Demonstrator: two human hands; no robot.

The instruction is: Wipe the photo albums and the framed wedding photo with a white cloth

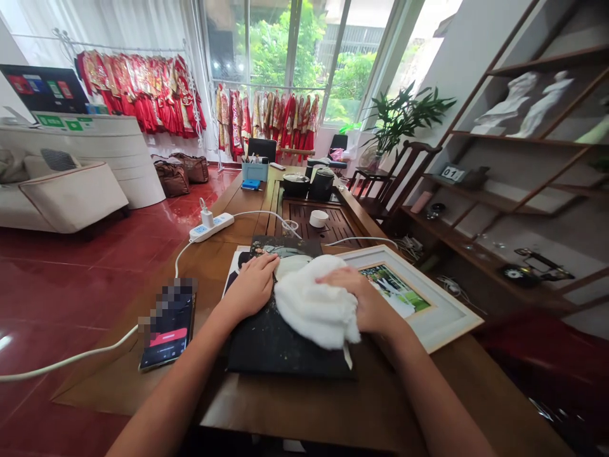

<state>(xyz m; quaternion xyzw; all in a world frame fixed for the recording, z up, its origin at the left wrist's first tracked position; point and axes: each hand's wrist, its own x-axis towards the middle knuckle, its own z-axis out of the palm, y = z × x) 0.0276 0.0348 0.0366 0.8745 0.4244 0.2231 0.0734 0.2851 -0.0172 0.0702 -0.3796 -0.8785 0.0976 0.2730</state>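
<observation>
A dark photo print (pixel 271 343) lies flat on the wooden table (pixel 333 412) in front of me. My left hand (pixel 252 285) rests on its upper left part, fingers together and pressed flat. My right hand (pixel 361 298) presses a white cloth (pixel 314 304) onto the print's right half, fingers curled over the cloth. A white-framed photo (pixel 428 304) lies just right of the print, partly under my right hand.
A phone (pixel 169 327) on a white cable lies left of the print. A power strip (pixel 212 227), a tea tray with a white cup (pixel 318 218) and kettles sit further back. A wooden shelf (pixel 523 190) stands right; sofa and clothes racks stand left.
</observation>
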